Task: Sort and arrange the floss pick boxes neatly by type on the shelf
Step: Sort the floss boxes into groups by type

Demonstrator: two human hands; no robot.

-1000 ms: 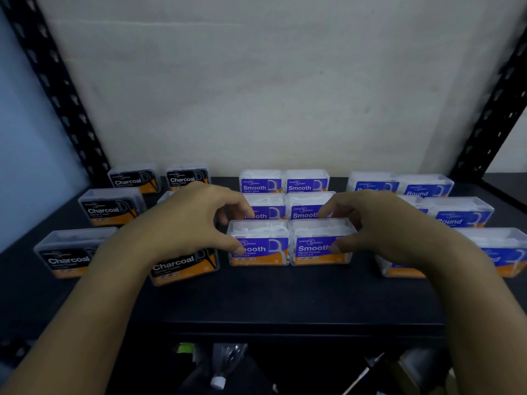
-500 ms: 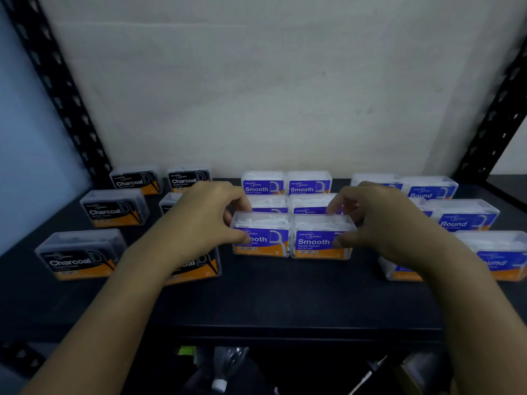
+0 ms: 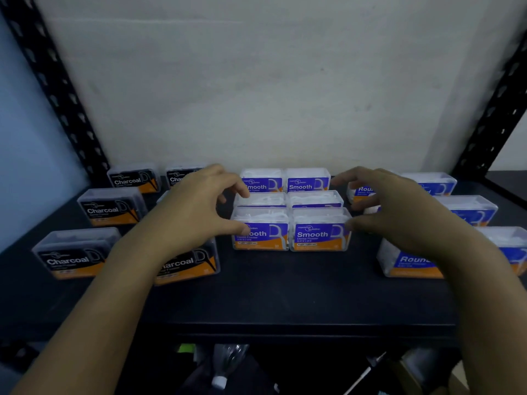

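Clear floss pick boxes stand on a black shelf (image 3: 285,295) in three groups. Black Charcoal boxes (image 3: 111,208) are on the left, purple Smooth boxes (image 3: 318,233) in the middle in three rows of two, and blue Round boxes (image 3: 410,262) on the right. My left hand (image 3: 194,209) curves beside the left of the Smooth block, its thumb tip touching the front left Smooth box (image 3: 261,235). My right hand (image 3: 399,212) curves beside the right of the block, thumb at the front right box's edge. Fingers are spread and no box is lifted.
Perforated black uprights (image 3: 57,89) frame the shelf on both sides, with a pale wall (image 3: 271,81) behind. My left forearm covers part of a front Charcoal box (image 3: 191,263). Below the shelf's front edge lie a plastic bottle (image 3: 225,366) and dark clutter.
Both hands have spread wider and reached further back along the sides of the Smooth block. The front Smooth pair sits closer to the middle row than before.
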